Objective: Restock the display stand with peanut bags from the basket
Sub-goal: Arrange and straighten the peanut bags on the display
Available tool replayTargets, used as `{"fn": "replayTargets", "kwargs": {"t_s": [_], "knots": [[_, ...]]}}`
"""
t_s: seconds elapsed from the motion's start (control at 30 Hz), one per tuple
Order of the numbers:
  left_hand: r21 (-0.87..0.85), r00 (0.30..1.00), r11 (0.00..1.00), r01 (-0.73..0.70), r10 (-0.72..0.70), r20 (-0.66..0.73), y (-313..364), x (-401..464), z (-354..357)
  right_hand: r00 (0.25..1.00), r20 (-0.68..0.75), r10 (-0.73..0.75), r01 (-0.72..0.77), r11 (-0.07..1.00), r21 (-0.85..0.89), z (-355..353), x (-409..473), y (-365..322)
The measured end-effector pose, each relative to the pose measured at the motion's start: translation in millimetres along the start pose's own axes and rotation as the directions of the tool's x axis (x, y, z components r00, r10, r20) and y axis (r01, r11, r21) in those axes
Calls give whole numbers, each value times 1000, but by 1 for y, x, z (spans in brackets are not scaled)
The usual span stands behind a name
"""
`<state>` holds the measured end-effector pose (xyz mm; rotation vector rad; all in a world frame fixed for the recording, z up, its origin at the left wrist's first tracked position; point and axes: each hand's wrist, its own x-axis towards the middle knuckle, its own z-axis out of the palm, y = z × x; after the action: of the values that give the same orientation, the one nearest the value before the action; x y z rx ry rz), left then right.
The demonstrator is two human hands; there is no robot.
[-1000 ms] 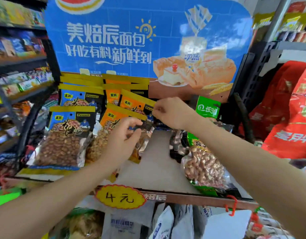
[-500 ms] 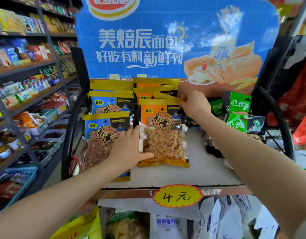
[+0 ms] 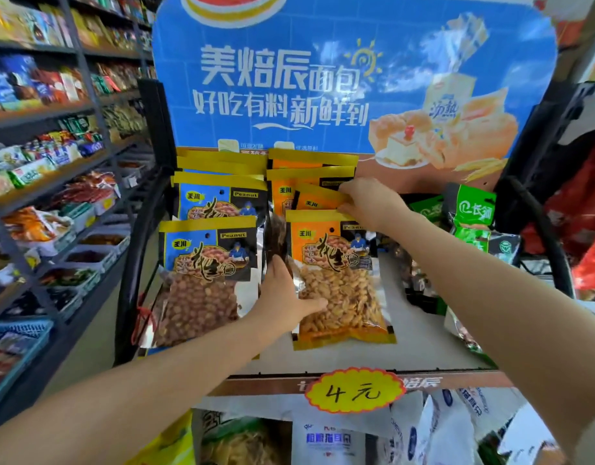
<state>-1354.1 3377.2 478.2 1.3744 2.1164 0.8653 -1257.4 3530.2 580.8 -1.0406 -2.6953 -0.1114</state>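
Observation:
On the display stand's pale shelf (image 3: 420,344) lie two rows of peanut bags. The front orange peanut bag (image 3: 343,280) lies flat in the middle. My left hand (image 3: 286,297) rests on its left edge, thumb across the nuts and fingers between it and the blue peanut bag (image 3: 205,276) to the left. My right hand (image 3: 369,206) pinches the yellow top edges of the orange bags stacked behind (image 3: 309,182). More blue bags (image 3: 219,196) stand behind the front blue one. The basket is not in view.
Green snack packs (image 3: 473,213) sit at the shelf's right end. A yellow "4元" price tag (image 3: 354,391) hangs on the front rail, with white bags (image 3: 329,441) on the tier below. Store shelving (image 3: 54,162) runs along the left; red bags (image 3: 587,209) hang at right.
The orange bag went from tilted in both hands to flat at the front of its row. My left hand slid to its left edge; my right hand stayed at the stack behind.

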Motion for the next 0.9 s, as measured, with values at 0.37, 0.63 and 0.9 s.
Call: {"fn": "replayTargets", "kwargs": {"t_s": [0.37, 0.63, 0.9], "knots": [[-28, 975, 996, -90, 82, -205, 2, 9, 12, 974, -148, -174, 167, 984, -55, 0, 28, -7], [-277, 951, 960, 35, -118, -287, 17, 42, 11, 940, -206, -273, 230, 950, -210, 6, 25, 0], [-279, 945, 957, -79, -18, -327, 18, 58, 16, 935, -259, -243, 257, 966, 22, 4, 28, 7]]}}
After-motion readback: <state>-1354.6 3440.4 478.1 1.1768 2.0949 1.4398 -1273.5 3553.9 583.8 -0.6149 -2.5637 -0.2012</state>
